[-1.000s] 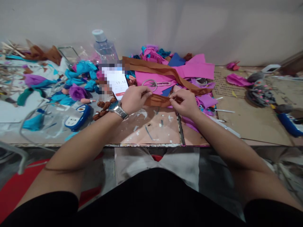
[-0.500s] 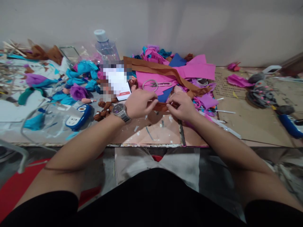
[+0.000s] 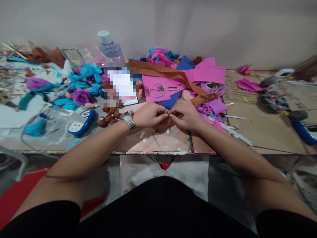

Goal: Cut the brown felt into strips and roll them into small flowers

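Between my hands is a small piece of brown crepe paper point(image 3: 163, 127), mostly covered by the fingers. My left hand point(image 3: 148, 115), with a metal watch at its wrist, pinches one side of it between thumb and forefinger. On the other side my right hand point(image 3: 186, 115) pinches it too, and the fingertips of both hands nearly meet. Just beyond them lie thread snips point(image 3: 171, 88) with a ring handle, on pink crepe paper point(image 3: 148, 86). A long brown crepe paper strip point(image 3: 170, 71) runs across the pink sheets, and blue paper point(image 3: 172, 100) lies behind my right hand.
Left of my hands lie a lit phone point(image 3: 123, 85), brown twisted paper balls point(image 3: 110, 117) and a blue power strip point(image 3: 85, 123). A clear bottle point(image 3: 111, 51) stands near the wall. To the right are white sticks point(image 3: 239, 136), cardboard point(image 3: 262, 127) and a grey bundle with pink tips point(image 3: 273, 99).
Both hands have come closer together and slightly nearer to me, with the brown paper now bunched between the fingertips. The phone's screen picture has changed.
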Motion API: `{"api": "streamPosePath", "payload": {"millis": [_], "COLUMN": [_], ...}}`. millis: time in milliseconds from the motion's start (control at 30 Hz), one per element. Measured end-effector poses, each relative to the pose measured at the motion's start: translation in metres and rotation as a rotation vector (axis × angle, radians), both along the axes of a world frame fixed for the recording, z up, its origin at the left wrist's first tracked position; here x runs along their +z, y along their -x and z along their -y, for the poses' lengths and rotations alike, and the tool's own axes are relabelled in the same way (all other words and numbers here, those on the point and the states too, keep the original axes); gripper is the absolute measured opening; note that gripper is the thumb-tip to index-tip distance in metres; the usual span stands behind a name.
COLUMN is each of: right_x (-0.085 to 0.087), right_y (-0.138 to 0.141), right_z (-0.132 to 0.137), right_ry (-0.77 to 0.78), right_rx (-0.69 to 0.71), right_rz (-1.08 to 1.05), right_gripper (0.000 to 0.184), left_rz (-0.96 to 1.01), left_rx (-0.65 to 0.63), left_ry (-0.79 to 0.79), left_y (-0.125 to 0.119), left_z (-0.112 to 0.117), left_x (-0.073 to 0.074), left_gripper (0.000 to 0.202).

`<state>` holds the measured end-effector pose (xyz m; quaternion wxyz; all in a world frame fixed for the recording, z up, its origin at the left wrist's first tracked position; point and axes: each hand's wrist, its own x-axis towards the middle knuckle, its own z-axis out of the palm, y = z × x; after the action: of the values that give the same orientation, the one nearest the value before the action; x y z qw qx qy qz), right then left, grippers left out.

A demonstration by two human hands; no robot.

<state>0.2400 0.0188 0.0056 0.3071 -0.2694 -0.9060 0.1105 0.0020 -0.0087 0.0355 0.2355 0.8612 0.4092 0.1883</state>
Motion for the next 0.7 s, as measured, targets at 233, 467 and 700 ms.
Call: {"api": "streamPosePath", "payload": {"millis": [233, 467, 700], "right_x": [-0.0024, -0.0012, -0.0017], "right_y": [0.0003, 0.0015, 0.0017], "right_z": [-0.0009, 0.0010, 0.0014], "right_ry": [-0.008, 0.004, -0.017], "right_rx": [-0.016, -0.036, -0.037], "right_rz": [-0.011, -0.017, -0.031], "right_gripper": [0.011, 0.012, 0.011], "left_rz": [0.034, 0.050, 0.069], "left_rx": [0.020, 0.026, 0.014], "left_ry": [0.036, 0.054, 0.085], "left_y": [-0.0016, -0.0005, -0.0003], "left_z": [0.0006, -0.0013, -0.0010], "left_x": [-0.0031, -0.0042, -0.0028], "left_gripper": [0.030, 0.030, 0.033]}}
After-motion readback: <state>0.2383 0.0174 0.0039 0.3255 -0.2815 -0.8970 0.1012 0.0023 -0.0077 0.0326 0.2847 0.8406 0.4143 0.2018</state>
